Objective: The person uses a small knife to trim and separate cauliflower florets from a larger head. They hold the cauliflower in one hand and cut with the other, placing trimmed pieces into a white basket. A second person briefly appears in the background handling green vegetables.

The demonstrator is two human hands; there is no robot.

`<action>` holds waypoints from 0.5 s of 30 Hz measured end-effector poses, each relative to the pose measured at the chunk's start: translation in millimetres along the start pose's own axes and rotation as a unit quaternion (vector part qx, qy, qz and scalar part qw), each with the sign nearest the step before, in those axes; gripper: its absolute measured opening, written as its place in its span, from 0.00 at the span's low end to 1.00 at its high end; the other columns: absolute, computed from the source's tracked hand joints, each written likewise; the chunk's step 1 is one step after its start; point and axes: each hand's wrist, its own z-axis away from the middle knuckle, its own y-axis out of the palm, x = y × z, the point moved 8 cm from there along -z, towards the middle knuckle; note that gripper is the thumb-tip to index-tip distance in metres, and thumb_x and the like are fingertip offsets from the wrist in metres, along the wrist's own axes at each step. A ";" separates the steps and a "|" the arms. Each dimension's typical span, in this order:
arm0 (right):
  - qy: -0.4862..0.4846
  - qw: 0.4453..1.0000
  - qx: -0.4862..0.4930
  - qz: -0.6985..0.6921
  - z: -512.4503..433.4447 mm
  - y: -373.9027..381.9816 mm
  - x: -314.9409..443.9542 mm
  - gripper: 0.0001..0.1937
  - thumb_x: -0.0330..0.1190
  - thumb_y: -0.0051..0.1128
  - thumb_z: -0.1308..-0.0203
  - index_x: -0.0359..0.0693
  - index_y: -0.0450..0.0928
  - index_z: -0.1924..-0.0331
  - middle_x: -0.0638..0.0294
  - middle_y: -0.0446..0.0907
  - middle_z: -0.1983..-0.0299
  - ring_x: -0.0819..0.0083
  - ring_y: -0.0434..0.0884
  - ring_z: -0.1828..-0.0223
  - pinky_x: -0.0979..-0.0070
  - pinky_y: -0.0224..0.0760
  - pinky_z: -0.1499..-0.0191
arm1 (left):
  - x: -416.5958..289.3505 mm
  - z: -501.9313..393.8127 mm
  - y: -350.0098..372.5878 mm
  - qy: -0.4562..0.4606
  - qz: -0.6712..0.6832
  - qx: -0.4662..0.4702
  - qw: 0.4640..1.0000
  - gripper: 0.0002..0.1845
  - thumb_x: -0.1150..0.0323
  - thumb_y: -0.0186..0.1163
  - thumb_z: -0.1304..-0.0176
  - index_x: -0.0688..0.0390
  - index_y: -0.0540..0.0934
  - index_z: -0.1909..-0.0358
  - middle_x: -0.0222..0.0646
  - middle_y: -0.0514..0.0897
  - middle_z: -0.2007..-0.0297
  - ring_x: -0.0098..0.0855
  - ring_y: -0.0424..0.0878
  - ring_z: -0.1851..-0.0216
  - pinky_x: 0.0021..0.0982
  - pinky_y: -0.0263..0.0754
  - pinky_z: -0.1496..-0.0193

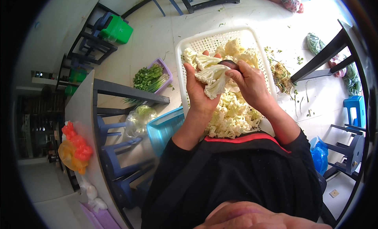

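My left hand cups pieces of cauliflower over a white perforated plastic basket. In my right hand is a small dark-bladed knife, its blade against the cauliflower and its handle hidden by my fingers. My right thumb presses the edge of the lower piece. Small cut florets are heaped in the near part of the basket. Larger cauliflower chunks lie at its far end, beyond my hands.
Left of the basket sit a blue plastic basket and a purple basket of green herbs. A dark table leg juts in nearby. On the right are plant trimmings, another table leg and a blue stool.
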 end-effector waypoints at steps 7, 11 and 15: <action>-0.011 0.991 -0.011 0.136 5.3 -2.3 0.8 0.22 0.54 0.58 0.36 0.41 0.80 0.71 0.55 0.80 0.80 0.57 0.81 0.79 0.63 0.70 0.76 | -8.4 1.9 0.9 0.042 0.003 0.008 0.999 0.47 0.25 0.50 0.43 0.55 0.70 0.37 0.51 0.74 0.37 0.52 0.73 0.39 0.54 0.69 0.36; -0.009 0.996 0.014 0.091 8.3 10.2 -1.4 0.23 0.54 0.58 0.37 0.41 0.79 0.72 0.56 0.79 0.82 0.58 0.81 0.80 0.64 0.71 0.77 | -9.4 3.9 2.5 0.059 -0.004 0.006 0.998 0.35 0.39 0.56 0.35 0.56 0.70 0.38 0.49 0.77 0.42 0.46 0.77 0.42 0.49 0.74 0.39; -0.083 0.983 0.095 0.133 24.1 40.2 16.1 0.22 0.54 0.60 0.40 0.41 0.78 0.72 0.55 0.79 0.82 0.57 0.82 0.79 0.63 0.72 0.77 | -8.1 -0.4 4.2 0.023 0.030 0.013 0.999 0.26 0.51 0.57 0.34 0.56 0.71 0.41 0.47 0.79 0.46 0.44 0.79 0.45 0.48 0.81 0.47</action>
